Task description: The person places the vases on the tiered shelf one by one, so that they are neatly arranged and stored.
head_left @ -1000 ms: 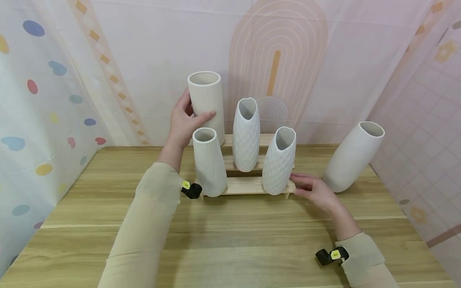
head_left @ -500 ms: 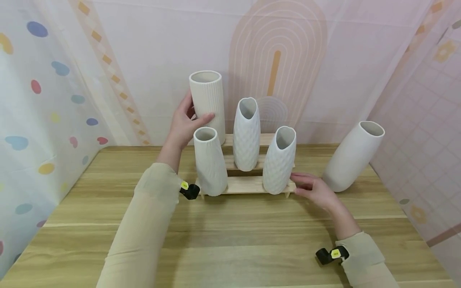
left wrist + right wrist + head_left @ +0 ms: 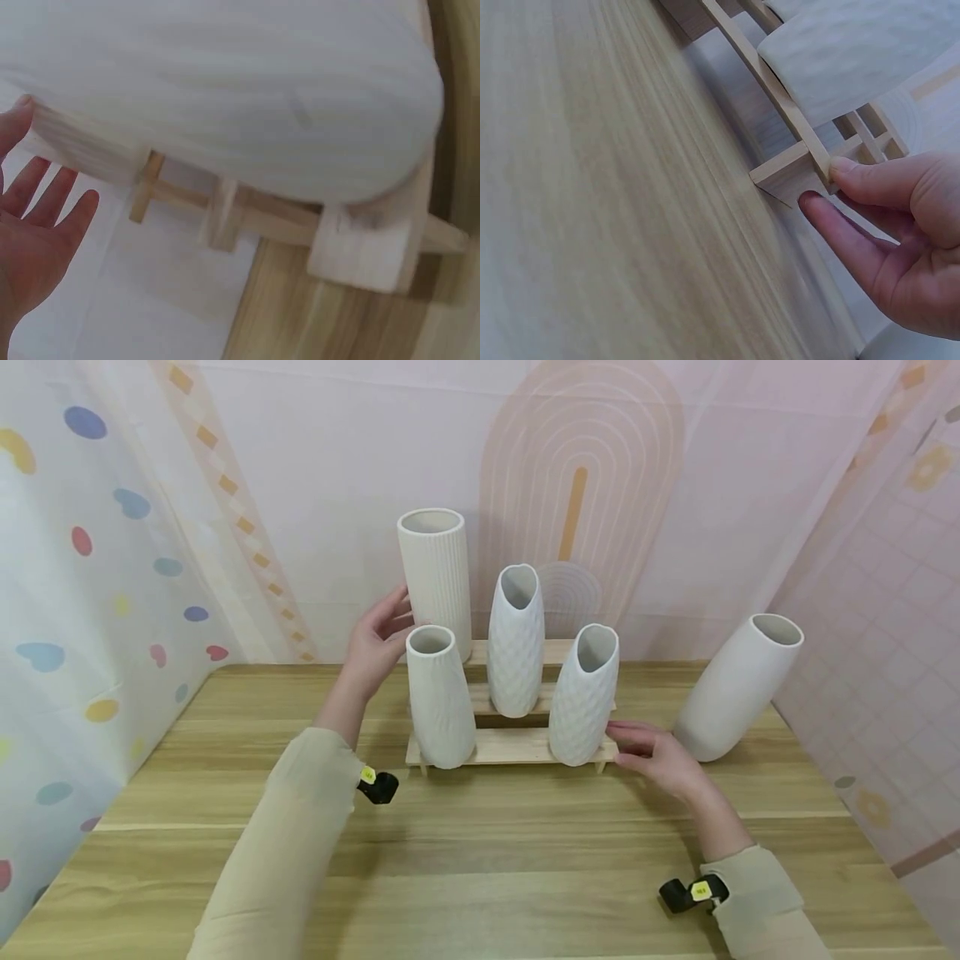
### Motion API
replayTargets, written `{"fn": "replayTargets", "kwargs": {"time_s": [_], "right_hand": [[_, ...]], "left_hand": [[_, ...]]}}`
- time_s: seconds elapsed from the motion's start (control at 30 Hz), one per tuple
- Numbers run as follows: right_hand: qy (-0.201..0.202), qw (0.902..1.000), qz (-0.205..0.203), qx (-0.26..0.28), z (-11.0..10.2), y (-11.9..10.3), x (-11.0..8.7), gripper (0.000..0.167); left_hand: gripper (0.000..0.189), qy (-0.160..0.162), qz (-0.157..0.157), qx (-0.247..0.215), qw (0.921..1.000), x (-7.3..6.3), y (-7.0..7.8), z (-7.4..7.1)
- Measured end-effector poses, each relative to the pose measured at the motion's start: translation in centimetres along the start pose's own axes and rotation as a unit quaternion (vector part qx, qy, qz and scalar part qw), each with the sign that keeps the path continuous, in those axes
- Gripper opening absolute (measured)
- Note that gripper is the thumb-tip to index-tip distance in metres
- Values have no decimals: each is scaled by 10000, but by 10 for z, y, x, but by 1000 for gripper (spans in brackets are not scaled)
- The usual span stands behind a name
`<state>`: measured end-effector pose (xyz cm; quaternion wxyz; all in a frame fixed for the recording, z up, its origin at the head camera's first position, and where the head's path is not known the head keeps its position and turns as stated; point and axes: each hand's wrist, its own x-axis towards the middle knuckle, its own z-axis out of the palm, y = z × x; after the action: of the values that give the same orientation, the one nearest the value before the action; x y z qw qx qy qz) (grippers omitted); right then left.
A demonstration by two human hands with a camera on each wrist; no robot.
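A three-step wooden stand (image 3: 512,746) bears several white vases. The tall ribbed vase (image 3: 437,585) stands on its top step at left. Beside that vase is my left hand (image 3: 375,643), its fingers spread and loose; the left wrist view shows a small gap between palm and vase. In front of it stands a narrow-necked vase (image 3: 442,714) on the lowest step. One dimpled vase (image 3: 516,652) occupies the middle step, another dimpled vase (image 3: 581,718) the lowest step's right end. There my right hand (image 3: 907,240) pinches the plank's end between thumb and fingers.
A larger smooth vase (image 3: 735,693) stands on the wooden table (image 3: 480,860), right of the stand and close behind my right hand. Patterned curtains (image 3: 337,485) enclose the back and both sides.
My left hand has let go of the ribbed vase and moved down and slightly left from it. The vase stays on the top step. My right hand has kept its place.
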<state>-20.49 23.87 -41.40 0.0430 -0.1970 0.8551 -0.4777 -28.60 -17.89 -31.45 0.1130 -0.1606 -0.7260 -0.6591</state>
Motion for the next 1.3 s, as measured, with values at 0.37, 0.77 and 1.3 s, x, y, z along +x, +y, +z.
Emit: {"fn": "replayTargets", "kwargs": {"time_s": [0.37, 0.77, 1.3], "right_hand": [[682, 9966, 137, -434, -11, -9, -7, 40], [1873, 9809, -488, 181, -23, -24, -28, 42], [3483, 9241, -1450, 608, -53, -32, -51, 53]], "left_hand": [[58, -90, -183, 784, 9967, -38, -24, -27], [58, -302, -685, 777, 9942, -81, -41, -32], [65, -331, -1435, 476, 9880, -126, -55, -14]]}}
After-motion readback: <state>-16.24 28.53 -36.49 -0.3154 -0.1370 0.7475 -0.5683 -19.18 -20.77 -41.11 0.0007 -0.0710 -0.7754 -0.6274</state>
